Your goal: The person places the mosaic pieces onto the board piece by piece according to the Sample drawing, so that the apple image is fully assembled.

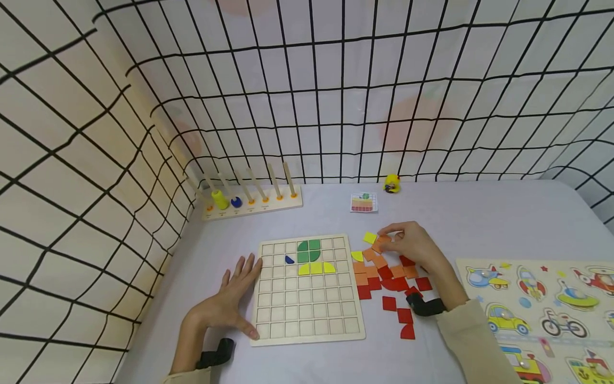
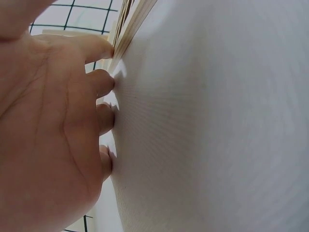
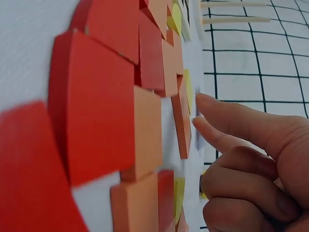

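Note:
A wooden grid board (image 1: 292, 314) lies on the table, bearing green pieces (image 1: 309, 250), a row of yellow pieces (image 1: 316, 268) and a small dark blue piece (image 1: 289, 260). Fingers spread, my left hand (image 1: 223, 306) rests at the board's left side, thumb at its lower corner and a fingertip on the upper edge. My right hand (image 1: 410, 244) reaches over the far end of the loose tiles, thumb and index finger apart around an orange tile (image 1: 377, 245). In the right wrist view, nothing shows between those fingertips (image 3: 205, 99); the other fingers are curled. A yellow tile (image 1: 370, 238) lies just beyond.
Red tiles (image 1: 389, 303) and orange tiles are scattered right of the board. A small pattern card (image 1: 363, 202) and a yellow toy duck (image 1: 392, 183) sit behind. A peg stand (image 1: 254, 205) is back left, a picture puzzle (image 1: 527, 314) front right. Black netting (image 1: 336, 112) surrounds the table.

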`<action>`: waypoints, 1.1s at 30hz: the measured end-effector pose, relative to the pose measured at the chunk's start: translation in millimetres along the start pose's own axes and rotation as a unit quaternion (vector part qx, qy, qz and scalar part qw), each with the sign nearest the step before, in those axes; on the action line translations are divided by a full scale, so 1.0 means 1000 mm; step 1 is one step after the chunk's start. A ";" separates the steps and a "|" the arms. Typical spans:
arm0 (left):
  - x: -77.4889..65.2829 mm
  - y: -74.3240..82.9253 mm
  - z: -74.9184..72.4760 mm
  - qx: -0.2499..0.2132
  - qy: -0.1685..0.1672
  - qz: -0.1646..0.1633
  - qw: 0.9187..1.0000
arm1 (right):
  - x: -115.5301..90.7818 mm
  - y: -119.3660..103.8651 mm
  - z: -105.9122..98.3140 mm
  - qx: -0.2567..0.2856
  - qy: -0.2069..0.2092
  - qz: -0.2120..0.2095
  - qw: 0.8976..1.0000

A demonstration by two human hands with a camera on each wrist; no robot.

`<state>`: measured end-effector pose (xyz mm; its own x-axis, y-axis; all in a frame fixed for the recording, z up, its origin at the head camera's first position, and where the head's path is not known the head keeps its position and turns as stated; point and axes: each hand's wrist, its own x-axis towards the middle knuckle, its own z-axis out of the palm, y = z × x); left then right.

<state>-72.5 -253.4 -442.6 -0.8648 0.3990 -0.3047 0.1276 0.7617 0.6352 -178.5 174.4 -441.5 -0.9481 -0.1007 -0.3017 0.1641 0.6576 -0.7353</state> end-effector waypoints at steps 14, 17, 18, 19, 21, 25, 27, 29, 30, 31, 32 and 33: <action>0.000 -0.001 0.000 0.001 0.000 0.004 1.000 | -0.002 0.020 -0.032 -0.053 -0.002 0.020 0.998; -0.002 -0.001 0.000 -0.005 0.004 0.006 1.000 | -0.002 0.027 -0.038 -0.071 -0.012 0.014 0.997; -0.002 -0.001 -0.001 -0.006 0.005 0.006 1.000 | -0.001 0.029 -0.039 -0.077 -0.016 0.010 0.997; -0.003 -0.001 -0.001 -0.008 0.006 0.006 1.000 | -0.001 0.030 -0.039 -0.080 -0.020 0.008 0.997; -0.003 -0.001 -0.001 -0.008 0.005 0.007 1.000 | -0.001 0.030 -0.038 -0.084 -0.026 0.004 0.996; -0.003 -0.001 0.000 -0.009 0.005 0.010 1.000 | 0.000 0.027 -0.031 -0.084 -0.013 0.008 0.996; -0.003 -0.001 0.000 -0.008 0.004 0.015 1.000 | -0.001 0.025 -0.027 -0.081 -0.004 0.021 0.996; -0.003 -0.002 0.000 -0.007 0.002 0.019 1.000 | -0.002 0.022 -0.024 -0.081 0.003 0.032 0.996; -0.002 -0.002 0.000 -0.006 0.001 0.021 1.000 | -0.002 0.021 -0.023 -0.081 0.005 0.036 0.996; -0.002 -0.002 0.000 -0.005 0.000 0.022 1.000 | -0.002 0.020 -0.023 -0.080 0.005 0.038 0.996; -0.002 -0.002 0.000 -0.004 -0.001 0.023 1.000 | -0.002 0.019 -0.023 -0.080 0.005 0.038 0.996; -0.002 -0.002 0.000 -0.004 -0.001 0.022 1.000 | -0.002 0.019 -0.023 -0.080 0.005 0.035 0.996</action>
<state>-71.2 -255.9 -443.8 -0.8577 0.4330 -0.2771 0.1623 0.7395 0.6533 -179.5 204.2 -441.0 -0.9384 -0.0432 -0.3429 0.1859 0.7733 -0.6062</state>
